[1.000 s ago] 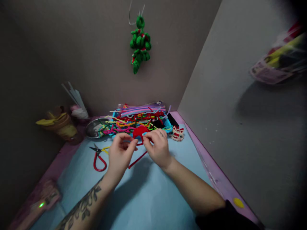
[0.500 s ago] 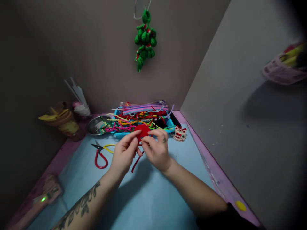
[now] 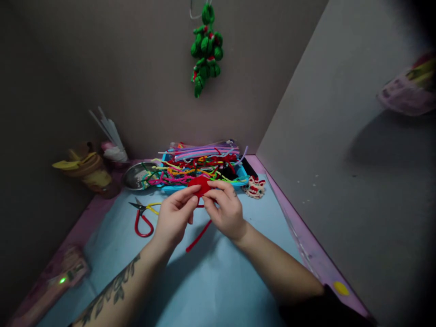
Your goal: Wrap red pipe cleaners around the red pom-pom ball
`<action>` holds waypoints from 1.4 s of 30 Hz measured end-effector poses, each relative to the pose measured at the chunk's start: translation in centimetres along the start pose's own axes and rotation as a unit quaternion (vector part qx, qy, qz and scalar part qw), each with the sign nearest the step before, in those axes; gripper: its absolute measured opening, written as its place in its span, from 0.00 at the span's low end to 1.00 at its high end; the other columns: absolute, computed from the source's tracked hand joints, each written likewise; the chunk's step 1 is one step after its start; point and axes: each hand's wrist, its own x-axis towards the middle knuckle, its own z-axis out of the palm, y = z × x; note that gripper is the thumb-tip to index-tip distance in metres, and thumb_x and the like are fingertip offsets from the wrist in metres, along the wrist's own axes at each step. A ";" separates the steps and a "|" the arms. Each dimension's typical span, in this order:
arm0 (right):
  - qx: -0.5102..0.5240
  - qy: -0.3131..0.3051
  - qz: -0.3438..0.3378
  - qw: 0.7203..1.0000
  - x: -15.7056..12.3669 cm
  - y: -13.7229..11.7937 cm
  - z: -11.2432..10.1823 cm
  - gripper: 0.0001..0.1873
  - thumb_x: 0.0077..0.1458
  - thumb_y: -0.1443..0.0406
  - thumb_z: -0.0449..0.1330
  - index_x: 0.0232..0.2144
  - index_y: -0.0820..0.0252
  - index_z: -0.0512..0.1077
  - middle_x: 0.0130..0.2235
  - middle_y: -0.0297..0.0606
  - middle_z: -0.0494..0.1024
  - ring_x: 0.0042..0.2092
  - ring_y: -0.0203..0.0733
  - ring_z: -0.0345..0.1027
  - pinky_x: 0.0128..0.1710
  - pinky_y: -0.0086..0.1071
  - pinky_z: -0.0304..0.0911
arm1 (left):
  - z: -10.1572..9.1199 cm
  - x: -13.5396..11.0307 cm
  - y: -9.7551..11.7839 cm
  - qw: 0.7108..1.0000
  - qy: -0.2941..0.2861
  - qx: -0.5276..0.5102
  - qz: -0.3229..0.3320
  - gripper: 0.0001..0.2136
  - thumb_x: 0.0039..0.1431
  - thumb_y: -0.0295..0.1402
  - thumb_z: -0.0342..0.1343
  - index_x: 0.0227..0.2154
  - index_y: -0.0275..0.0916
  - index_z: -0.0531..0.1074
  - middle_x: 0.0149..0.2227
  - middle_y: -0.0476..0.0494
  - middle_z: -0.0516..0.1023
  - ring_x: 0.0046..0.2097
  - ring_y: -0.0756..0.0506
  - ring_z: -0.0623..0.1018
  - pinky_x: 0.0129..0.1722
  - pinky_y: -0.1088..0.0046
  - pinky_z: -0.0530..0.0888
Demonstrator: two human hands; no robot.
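Observation:
Above the blue mat, both hands are pinched on a round, flat red piece (image 3: 200, 185) that looks made of fuzzy pipe cleaner. My left hand (image 3: 175, 213) grips its left edge between thumb and fingers. My right hand (image 3: 225, 206) is closed at its right edge, fingers pressed near the rim; the fingers hide part of it. From below the right hand a loose red pipe cleaner end (image 3: 198, 237) hangs down to the left. Scissors (image 3: 143, 213) with one red and one yellow handle lie just left of my left hand, blades partly apart.
Behind the hands stands a blue tray (image 3: 243, 173) heaped with colourful pipe cleaners. Left of it are a metal bowl (image 3: 131, 175) and a brown pot (image 3: 93, 175). A lion-face ornament (image 3: 255, 187) lies to the right. A pink glue gun (image 3: 66, 277) rests at front left.
My right hand has shifted slightly on the red piece, and the loose red end now shows longer below it. The view has tilted down a little.

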 end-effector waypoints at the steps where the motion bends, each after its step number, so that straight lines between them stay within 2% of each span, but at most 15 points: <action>1: 0.002 0.004 0.003 1.000 0.1 -0.1 0.0 0.07 0.56 0.72 0.57 0.36 0.56 0.70 0.43 0.43 0.71 0.48 0.43 0.69 0.49 0.41 0.68 | 0.1 0.0 0.1 1.000 0.001 0.003 -0.004 0.15 0.49 0.34 0.64 0.41 0.37 0.78 0.22 0.52 0.73 0.17 0.58 0.62 0.14 0.83 0.58; 5: 0.009 0.014 0.018 1.000 0.4 -0.2 -0.1 0.05 0.56 0.71 0.58 0.34 0.57 0.70 0.43 0.42 0.71 0.48 0.43 0.69 0.48 0.40 0.68 | 0.3 -0.1 0.3 0.999 0.026 0.027 -0.018 0.17 0.46 0.36 0.66 0.40 0.37 0.78 0.24 0.50 0.76 0.17 0.58 0.61 0.13 0.83 0.58; 11: -0.006 -0.011 0.025 1.000 0.5 -0.1 -0.2 0.03 0.57 0.69 0.58 0.33 0.56 0.71 0.43 0.42 0.70 0.49 0.45 0.67 0.49 0.43 0.67 | 0.3 0.0 0.4 0.994 0.069 0.080 0.001 0.15 0.46 0.38 0.65 0.37 0.36 0.79 0.23 0.49 0.76 0.17 0.57 0.63 0.13 0.83 0.58; 17: -0.081 -0.039 -0.027 0.996 0.6 0.3 -0.4 0.06 0.60 0.68 0.55 0.36 0.58 0.72 0.36 0.41 0.73 0.40 0.45 0.67 0.42 0.40 0.66 | 0.3 -0.1 0.4 0.989 0.087 0.121 0.003 0.16 0.47 0.40 0.64 0.38 0.36 0.79 0.25 0.48 0.77 0.19 0.56 0.65 0.13 0.83 0.60; 21: -0.052 -0.080 -0.019 0.995 0.9 0.6 -0.9 0.07 0.61 0.69 0.53 0.37 0.59 0.72 0.34 0.41 0.75 0.38 0.44 0.68 0.40 0.38 0.66 | 0.2 0.1 0.7 0.986 0.096 0.133 0.000 0.16 0.48 0.39 0.64 0.38 0.36 0.79 0.24 0.48 0.77 0.19 0.55 0.66 0.13 0.83 0.60; 25: -0.005 -0.079 0.033 0.996 1.4 0.5 -1.3 0.07 0.60 0.68 0.54 0.37 0.57 0.73 0.34 0.39 0.76 0.38 0.42 0.69 0.40 0.36 0.66 | 0.1 0.3 1.0 0.987 0.102 0.127 -0.002 0.16 0.46 0.39 0.64 0.38 0.35 0.79 0.23 0.48 0.76 0.18 0.55 0.65 0.13 0.82 0.60; 28: 0.050 -0.090 0.097 0.990 1.9 0.3 -1.5 0.05 0.58 0.69 0.57 0.34 0.58 0.74 0.33 0.37 0.76 0.37 0.39 0.69 0.38 0.33 0.65 | 0.0 0.2 1.1 0.986 0.098 0.134 -0.006 0.17 0.46 0.41 0.64 0.37 0.35 0.79 0.23 0.48 0.76 0.18 0.55 0.65 0.13 0.82 0.60; 35: 0.146 -0.132 0.256 0.947 2.4 0.6 -1.3 0.05 0.54 0.67 0.60 0.29 0.61 0.76 0.29 0.35 0.73 0.32 0.36 0.67 0.32 0.29 0.63 | -0.1 0.3 1.2 0.987 0.085 0.139 -0.008 0.17 0.45 0.41 0.65 0.37 0.35 0.79 0.23 0.47 0.77 0.18 0.55 0.65 0.13 0.81 0.60; 39: 0.181 -0.134 0.297 0.928 2.5 0.6 -1.4 0.08 0.53 0.64 0.60 0.25 0.60 0.74 0.27 0.33 0.73 0.31 0.35 0.66 0.32 0.29 0.62 | -0.1 0.4 1.2 0.988 0.068 0.138 -0.010 0.16 0.44 0.40 0.65 0.36 0.35 0.79 0.21 0.48 0.75 0.17 0.55 0.64 0.13 0.81 0.59; 42: 0.180 -0.129 0.301 0.927 2.5 0.3 -1.5 0.09 0.53 0.64 0.60 0.22 0.60 0.72 0.25 0.32 0.69 0.29 0.34 0.63 0.30 0.28 0.60 | -0.1 0.5 1.4 0.989 0.062 0.134 -0.014 0.15 0.44 0.38 0.65 0.35 0.35 0.79 0.20 0.49 0.74 0.17 0.55 0.63 0.13 0.81 0.59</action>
